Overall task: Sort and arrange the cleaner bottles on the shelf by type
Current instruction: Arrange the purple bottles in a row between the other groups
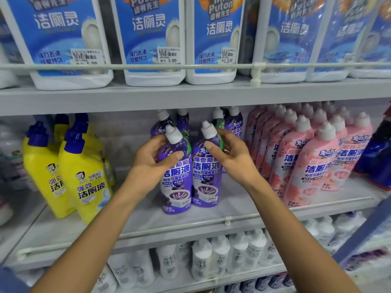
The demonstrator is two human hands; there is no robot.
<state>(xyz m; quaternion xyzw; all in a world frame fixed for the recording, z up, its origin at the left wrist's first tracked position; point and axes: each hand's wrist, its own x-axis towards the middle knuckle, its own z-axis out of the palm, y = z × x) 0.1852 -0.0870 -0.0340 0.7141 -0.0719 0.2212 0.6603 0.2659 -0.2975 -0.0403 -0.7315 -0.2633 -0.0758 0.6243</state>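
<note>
Centre of frame: the left hand (155, 163) grasps the left purple bottle (176, 187) just below its white cap, thumb across the label front and fingers curled behind the neck. The right hand (234, 157) grasps the right purple bottle (206, 182) in the same way, from the opposite side. The two bottles stand upright, touching side by side, on the middle shelf (211, 217), set forward of the other purple bottles (233, 123) at the shelf's back. Left of centre: yellow bottles (84, 178) with dark blue caps, well apart from the held pair. Right of centre: rows of pink bottles (313, 166). Top of frame: white bottles with blue labels (148, 39) behind a rail. Bottom of frame: small white bottles (211, 256) on the lower shelf.
</note>
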